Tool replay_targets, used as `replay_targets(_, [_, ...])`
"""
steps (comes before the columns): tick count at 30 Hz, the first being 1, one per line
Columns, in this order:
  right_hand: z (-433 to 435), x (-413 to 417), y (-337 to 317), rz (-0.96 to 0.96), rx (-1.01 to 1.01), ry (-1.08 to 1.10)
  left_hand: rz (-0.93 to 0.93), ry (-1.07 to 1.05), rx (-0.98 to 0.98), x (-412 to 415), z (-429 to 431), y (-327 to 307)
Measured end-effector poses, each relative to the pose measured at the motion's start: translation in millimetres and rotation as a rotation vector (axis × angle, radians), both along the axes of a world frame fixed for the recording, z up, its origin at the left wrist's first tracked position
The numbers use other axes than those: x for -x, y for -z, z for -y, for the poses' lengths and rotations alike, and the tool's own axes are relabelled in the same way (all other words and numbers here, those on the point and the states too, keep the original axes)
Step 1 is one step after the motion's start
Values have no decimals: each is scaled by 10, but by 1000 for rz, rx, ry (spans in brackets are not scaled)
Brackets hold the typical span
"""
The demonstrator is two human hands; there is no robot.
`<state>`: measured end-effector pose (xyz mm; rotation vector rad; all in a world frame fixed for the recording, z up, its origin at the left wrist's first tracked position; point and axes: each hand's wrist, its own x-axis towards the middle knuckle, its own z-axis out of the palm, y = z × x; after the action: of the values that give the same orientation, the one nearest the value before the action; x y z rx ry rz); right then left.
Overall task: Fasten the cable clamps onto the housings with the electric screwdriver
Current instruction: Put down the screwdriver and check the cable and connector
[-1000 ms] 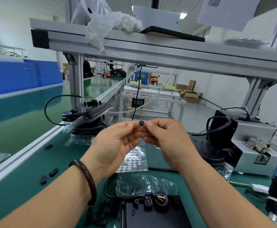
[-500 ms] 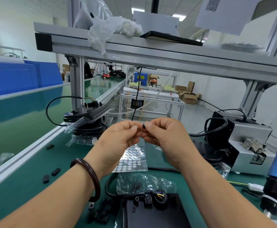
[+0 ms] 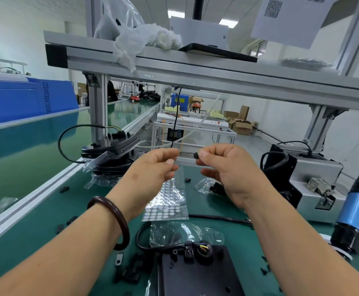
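Observation:
Both hands are raised above the green bench. My right hand (image 3: 225,167) pinches a small round black pad (image 3: 195,155) between thumb and forefinger. My left hand (image 3: 153,167) is a little apart from it, thumb and forefinger pressed together; a thin clear film seems to be between them, too faint to be sure. A black housing (image 3: 197,274) with a cable (image 3: 144,242) and a coloured-wire grommet lies at the near edge. The blue and black electric screwdriver (image 3: 357,212) hangs at the far right.
A sheet of round stickers (image 3: 167,201) lies under the hands. Stacked black housings in bags (image 3: 110,154) sit at left, a grey machine (image 3: 315,184) at right. Small black clamps (image 3: 64,190) and screws are scattered on the mat. An aluminium shelf (image 3: 195,67) spans overhead.
The hands were together on the black pad; they have now drawn apart, the pad staying in the right hand. The view has shifted slightly.

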<state>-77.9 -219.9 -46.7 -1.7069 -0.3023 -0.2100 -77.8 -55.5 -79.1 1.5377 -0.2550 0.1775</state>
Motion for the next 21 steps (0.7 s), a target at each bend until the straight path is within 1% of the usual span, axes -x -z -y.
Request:
replay_targets(2, [34,74,-36,-47,60,-29,4,25,-38,44,46,-26])
replay_targets(6, [112,256,-11,-144,205,-61,-64,89,-136,148,192,-35])
replay_targets(9, [218,426,109,-236,270,-44,-113,123,-225,259,294,-22])
replay_targets(12, [321,617,246,-289,314,-29,-132,144,-253,390,359,11])
replay_targets(16, [461,860,393,-340,355,-49,-71,122,-378,575,367,115])
replay_targets(21, [582,1071,559,-399,398,-134,99,129,-599,884,303,312])
